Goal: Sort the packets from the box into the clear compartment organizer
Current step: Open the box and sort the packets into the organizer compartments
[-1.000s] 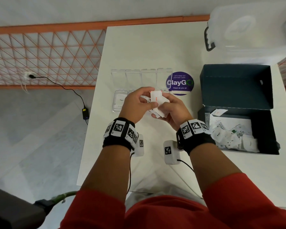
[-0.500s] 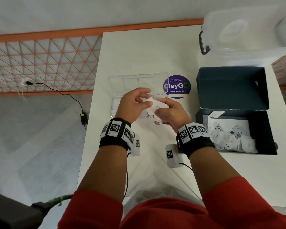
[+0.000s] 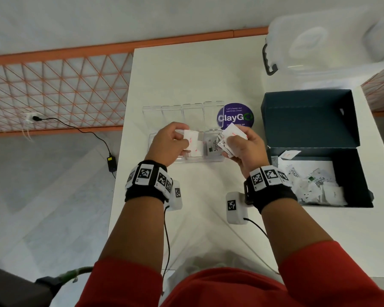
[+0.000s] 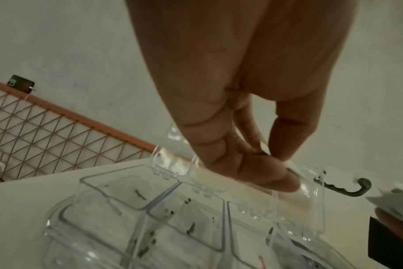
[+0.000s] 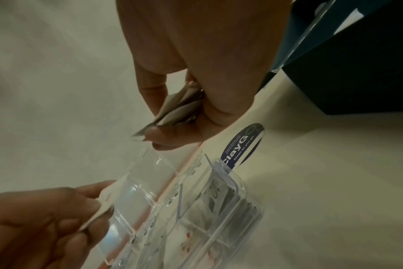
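Holding a single white paper packet with red print [image 3: 191, 138] pinched between thumb and curled fingers, the person's left hand [image 3: 167, 144] hovers over the middle of the clear plastic compartment organizer [image 3: 152, 141] on the white table [image 3: 186, 74]. The packet lies directly above the compartments, its long axis running near to far like the cells beneath, so the drop looks to be straight down. The right hand [image 3: 242, 147] grips a fanned bundle of white packets [image 3: 231, 137] just right of the organizer, between it and the dark blue cardboard box [image 3: 308, 120], where more packets [image 3: 315, 185] remain. A green-printed Stevia packet [image 3: 213, 147] already sits in the rightmost cell. Which cell the left packet is over is hard to tell; the hand hides the near-left cells.
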{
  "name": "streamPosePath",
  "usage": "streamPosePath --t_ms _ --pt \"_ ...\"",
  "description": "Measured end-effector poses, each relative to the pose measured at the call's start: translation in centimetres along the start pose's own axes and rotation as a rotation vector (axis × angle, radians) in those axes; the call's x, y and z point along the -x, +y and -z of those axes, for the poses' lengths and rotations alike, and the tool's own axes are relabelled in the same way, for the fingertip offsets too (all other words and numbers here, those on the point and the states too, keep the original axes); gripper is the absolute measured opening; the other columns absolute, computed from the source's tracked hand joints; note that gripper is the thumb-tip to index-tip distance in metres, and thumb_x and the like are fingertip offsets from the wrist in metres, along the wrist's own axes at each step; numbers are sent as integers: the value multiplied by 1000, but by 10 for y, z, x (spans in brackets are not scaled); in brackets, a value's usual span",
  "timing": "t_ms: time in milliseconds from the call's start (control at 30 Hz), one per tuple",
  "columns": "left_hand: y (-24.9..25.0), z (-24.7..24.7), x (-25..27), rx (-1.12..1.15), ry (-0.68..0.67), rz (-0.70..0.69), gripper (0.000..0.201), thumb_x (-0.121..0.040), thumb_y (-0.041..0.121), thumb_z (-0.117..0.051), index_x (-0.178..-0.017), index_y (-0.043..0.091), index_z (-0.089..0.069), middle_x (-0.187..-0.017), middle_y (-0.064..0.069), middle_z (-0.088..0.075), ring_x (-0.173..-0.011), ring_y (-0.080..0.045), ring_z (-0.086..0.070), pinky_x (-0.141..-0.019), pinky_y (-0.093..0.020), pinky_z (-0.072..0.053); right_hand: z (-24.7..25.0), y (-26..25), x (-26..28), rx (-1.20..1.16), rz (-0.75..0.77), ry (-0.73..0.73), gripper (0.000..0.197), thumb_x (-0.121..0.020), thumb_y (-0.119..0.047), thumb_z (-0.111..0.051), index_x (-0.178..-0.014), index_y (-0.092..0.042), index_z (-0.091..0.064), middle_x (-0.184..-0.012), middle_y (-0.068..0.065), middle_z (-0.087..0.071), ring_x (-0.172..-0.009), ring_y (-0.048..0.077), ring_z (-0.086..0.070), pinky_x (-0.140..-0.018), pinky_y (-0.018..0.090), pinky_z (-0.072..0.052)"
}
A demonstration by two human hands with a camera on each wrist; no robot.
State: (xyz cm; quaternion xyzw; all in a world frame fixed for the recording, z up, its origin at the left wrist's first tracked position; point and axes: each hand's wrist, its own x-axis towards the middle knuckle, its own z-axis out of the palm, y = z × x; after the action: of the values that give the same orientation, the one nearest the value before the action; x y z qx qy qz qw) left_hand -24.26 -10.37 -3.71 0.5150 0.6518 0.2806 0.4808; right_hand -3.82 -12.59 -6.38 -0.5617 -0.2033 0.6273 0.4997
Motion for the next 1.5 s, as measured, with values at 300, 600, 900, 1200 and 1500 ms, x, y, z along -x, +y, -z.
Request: streamPosePath --t_ms 300,600,900,1200,1500 --pt "-20 -24 -21 -353 171 31 17 -86 18 -63 -101 23 -69 -87 2 -68 -75 -11 -62 -70 -22 -47 -1 -2 -1 15 -2 -41 31 -86 6 -60 -100 -20 -69 -94 4 -71 -87 26 -71 -68 37 -60" --pt "-35 -42 -25 -723 94 -178 15 -89 16 -62 -98 19 -73 -107 -7 -54 -97 -26 -56 -81 -36 -48 0 2 -1 71 -26 -78 31 -86 7 -60 -102 -18 -70 -92 6 -72 -82 24 -71 -64 35 -59" --pt "-1 -34 -5 -120 -25 -219 9 -84 35 -63 -91 38 -69 -84 21 -64 -73 4 -55 -71 -15 -43 -4 6 7 225 -58 -239 25 -86 7 -61 -96 -14 -69 -86 9 -71 -71 22 -71 -57 34 -57" --pt "12 -20 -8 6 29 -188 24 -87 7 -64 -84 31 -64 -92 11 -64 -82 -14 -67 -72 -32 -60 -15 13 12 233 -75 -257 26 -85 6 -66 -90 -19 -72 -89 11 -73 -73 24 -69 -55 32 -56" --pt "6 -4 -28 -146 150 -232 23 -90 2 -53 -98 22 -60 -89 8 -63 -76 -4 -59 -69 -11 -45 -10 18 13 227 -88 -254 24 -85 4 -67 -85 -19 -74 -84 5 -75 -70 22 -71 -55 31 -55"
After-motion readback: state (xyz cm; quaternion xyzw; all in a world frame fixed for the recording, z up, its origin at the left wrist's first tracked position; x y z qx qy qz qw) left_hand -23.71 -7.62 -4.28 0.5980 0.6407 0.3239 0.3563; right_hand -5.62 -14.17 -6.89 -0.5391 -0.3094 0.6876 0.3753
